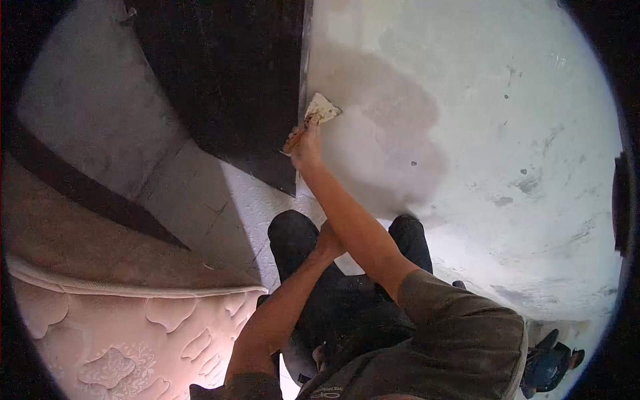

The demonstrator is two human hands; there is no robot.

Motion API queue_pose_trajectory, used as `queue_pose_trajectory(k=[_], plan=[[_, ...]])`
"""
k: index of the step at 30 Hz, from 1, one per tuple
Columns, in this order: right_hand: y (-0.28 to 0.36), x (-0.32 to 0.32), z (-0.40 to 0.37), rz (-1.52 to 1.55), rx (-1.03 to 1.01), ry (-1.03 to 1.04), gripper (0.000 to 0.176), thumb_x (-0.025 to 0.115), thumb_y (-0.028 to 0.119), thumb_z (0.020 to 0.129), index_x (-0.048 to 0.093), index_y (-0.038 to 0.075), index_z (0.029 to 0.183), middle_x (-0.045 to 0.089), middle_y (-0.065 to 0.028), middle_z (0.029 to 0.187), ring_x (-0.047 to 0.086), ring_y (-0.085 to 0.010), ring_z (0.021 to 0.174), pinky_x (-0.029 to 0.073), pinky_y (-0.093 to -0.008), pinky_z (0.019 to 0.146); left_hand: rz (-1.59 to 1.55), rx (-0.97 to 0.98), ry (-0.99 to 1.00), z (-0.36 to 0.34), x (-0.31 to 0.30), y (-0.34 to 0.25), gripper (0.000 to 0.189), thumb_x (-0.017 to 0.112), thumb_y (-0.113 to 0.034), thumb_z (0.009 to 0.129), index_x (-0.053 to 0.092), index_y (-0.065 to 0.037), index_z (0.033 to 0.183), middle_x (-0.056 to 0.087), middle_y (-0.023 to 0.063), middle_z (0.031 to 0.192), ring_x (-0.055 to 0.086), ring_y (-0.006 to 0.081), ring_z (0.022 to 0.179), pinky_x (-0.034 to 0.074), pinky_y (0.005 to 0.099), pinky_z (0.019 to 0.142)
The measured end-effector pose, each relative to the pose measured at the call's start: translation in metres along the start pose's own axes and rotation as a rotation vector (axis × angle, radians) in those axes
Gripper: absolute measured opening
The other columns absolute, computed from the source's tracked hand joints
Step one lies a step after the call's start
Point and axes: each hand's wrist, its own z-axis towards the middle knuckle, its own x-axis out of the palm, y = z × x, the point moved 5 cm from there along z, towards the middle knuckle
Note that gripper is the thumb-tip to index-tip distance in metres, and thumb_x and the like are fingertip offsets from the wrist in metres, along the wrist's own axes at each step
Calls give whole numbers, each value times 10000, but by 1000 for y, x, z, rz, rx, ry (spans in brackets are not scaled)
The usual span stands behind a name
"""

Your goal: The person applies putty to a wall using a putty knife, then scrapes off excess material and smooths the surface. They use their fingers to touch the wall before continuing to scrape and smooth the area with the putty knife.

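My right hand [306,145] is closed around the handle of a putty knife [323,109], whose pale, paste-covered blade lies against the wall [480,127] beside the edge of a dark door [233,80]. A darker damp-looking patch [400,113] spreads over the wall to the right of the blade. My left hand [330,241] is lower down, under my right forearm and above my lap. Its fingers are mostly hidden by that forearm. Just below it a pale flat object [349,265] shows between my legs; what it is I cannot make out.
A quilted pink mattress [133,340] stands at the lower left, near my left arm. Tiled floor [200,193] shows between it and the door. Another person [548,363] is partly visible at the lower right. Small dark marks dot the wall.
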Motion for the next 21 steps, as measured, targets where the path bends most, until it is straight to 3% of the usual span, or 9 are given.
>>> queue_pose_trajectory(k=[3, 6, 9, 16, 18, 21], plan=[[2, -4, 4, -37, -34, 4, 406, 430, 567, 928, 409, 188, 1074, 449, -21, 716, 438, -141, 552, 358, -297, 408, -31, 151, -105, -4, -9, -13, 422, 648, -297, 801, 574, -42, 1129, 619, 158, 1128, 553, 337, 1104, 451, 415, 906], [3, -5, 0, -44, -17, 25, 410, 419, 555, 936, 407, 182, 1103, 449, -31, 737, 440, -147, 559, 365, -304, 409, -92, 172, -141, -5, -7, -1, 430, 646, -314, 804, 571, -52, 1137, 604, 158, 1159, 555, 334, 1099, 455, 414, 899], [2, 2, 0, -6, 30, 17, 423, 411, 550, 941, 404, 161, 1107, 448, -40, 750, 446, -153, 561, 371, -309, 411, 54, 82, -63, -6, -3, 5, 430, 643, -339, 808, 580, -63, 1132, 601, 155, 1165, 555, 334, 1102, 454, 417, 903], [-4, 6, 17, 123, -28, -7, 441, 414, 550, 941, 433, 122, 1045, 454, -44, 772, 471, -147, 626, 392, -308, 456, 6, 21, -74, -6, -16, 5, 486, 637, -372, 813, 547, -71, 1183, 572, 163, 1201, 531, 345, 1131, 451, 427, 909], [-7, 1, 22, 130, 7, 36, 433, 422, 545, 940, 442, 121, 1022, 457, -41, 773, 471, -147, 636, 401, -309, 483, 65, -170, -34, -5, -12, 13, 501, 640, -358, 814, 527, -64, 1204, 556, 170, 1222, 523, 339, 1142, 451, 422, 914], [-24, -22, 53, 149, 20, 71, 416, 438, 538, 937, 452, 124, 978, 466, -35, 764, 472, -146, 636, 409, -306, 508, -42, -20, -114, -12, -26, 2, 517, 654, -357, 801, 527, -51, 1197, 554, 184, 1216, 523, 339, 1141, 448, 420, 920]])
